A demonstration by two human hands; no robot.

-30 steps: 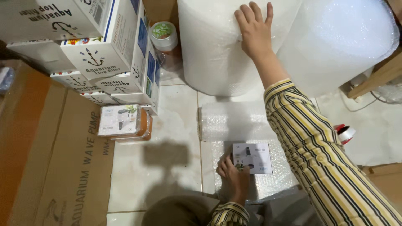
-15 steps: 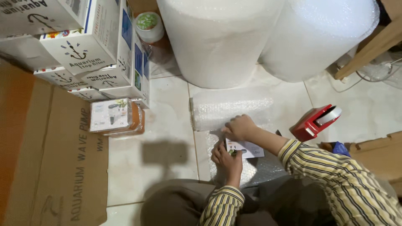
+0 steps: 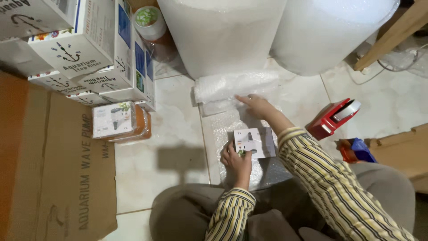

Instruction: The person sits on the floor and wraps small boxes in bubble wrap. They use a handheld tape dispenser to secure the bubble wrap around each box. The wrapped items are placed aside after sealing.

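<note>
1. Hands: I am seeing the left hand (image 3: 236, 157) resting on the near-left corner of a small white box (image 3: 255, 143), fingers curled down over its edge; this is pinning the box in place on the sheet.
2. I am seeing the right hand (image 3: 255, 105) reaching forward, fingers stretched flat and close together on a loose bubble wrap sheet (image 3: 236, 129). Whether they are pinching the film, I cannot tell.
3. Box position: the small white box is lying flat on the sheet, between the two hands, just in front of the person's knees.
4. Sheet: its far end is lying bunched in a soft roll beside the right hand, so the flat part is staying free under the box.
5. Surface: everything is sitting on a pale tiled floor (image 3: 174, 156).
6. Room: two large bubble wrap rolls (image 3: 223, 35) are standing beyond the sheet. A red tape dispenser (image 3: 334, 118) is lying to the right, near the sleeve. Stacked white cartons (image 3: 89, 53) and flattened brown cardboard (image 3: 53, 169) are filling the left side.
</note>
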